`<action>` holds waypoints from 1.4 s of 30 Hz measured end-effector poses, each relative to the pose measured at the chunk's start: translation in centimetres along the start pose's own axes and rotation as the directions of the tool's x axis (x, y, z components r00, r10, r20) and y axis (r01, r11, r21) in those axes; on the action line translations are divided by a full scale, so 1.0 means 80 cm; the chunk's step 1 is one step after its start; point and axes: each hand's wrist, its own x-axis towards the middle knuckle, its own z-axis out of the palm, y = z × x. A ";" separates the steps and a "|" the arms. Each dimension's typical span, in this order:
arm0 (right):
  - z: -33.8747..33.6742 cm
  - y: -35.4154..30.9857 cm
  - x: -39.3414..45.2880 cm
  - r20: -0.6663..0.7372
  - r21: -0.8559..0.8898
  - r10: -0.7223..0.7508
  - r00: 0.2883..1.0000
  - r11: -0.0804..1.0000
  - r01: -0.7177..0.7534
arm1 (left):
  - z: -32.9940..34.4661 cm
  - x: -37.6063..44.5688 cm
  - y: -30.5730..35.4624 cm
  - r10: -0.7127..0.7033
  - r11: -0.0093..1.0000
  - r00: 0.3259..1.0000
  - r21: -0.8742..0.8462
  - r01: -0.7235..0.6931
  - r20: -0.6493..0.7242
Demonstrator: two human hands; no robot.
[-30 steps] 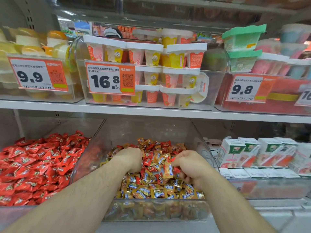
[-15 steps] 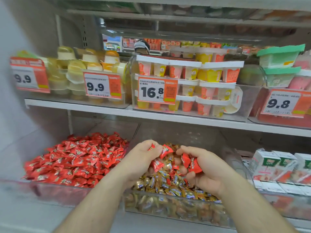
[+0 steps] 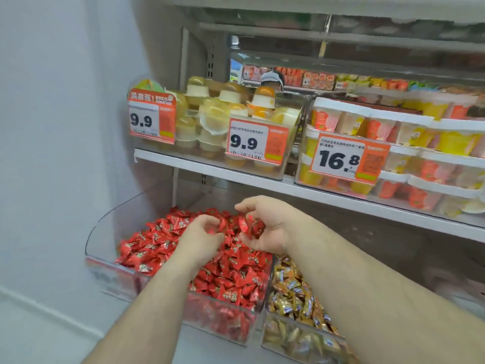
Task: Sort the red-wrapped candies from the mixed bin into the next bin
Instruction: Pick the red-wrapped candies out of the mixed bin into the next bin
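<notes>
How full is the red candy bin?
Nearly full: red candies heap to about the rim of the clear bin, both hands above them.

Pale wall [image 3: 52, 127] at left; white shelf [image 3: 262, 177], orange price tags [image 3: 258, 141], jelly cups [image 3: 228, 111]

place: shop | evidence: price tags [image 3: 349, 156] reading 9.9 and 16.8 at frame centre | clear bins [image 3: 225, 321] of loose wrapped candies, lower centre | white shelf [image 3: 210, 168] stocked with jelly cups [image 3: 237, 106], upper centre
</notes>
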 end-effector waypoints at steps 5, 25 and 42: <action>0.002 0.013 0.006 -0.019 0.015 -0.009 1.000 1.000 0.009 | -0.011 -0.004 -0.003 0.120 0.956 0.989 0.257 -0.139 0.087; -0.268 0.103 -0.072 -0.578 -0.264 -0.272 0.770 0.954 0.139 | 0.202 -0.099 0.065 0.300 0.754 0.816 0.402 -0.520 0.493; -0.346 0.075 0.077 -0.401 -0.768 -0.078 0.913 0.572 -0.289 | 0.230 -0.059 0.043 0.131 0.668 0.849 0.587 -0.458 0.513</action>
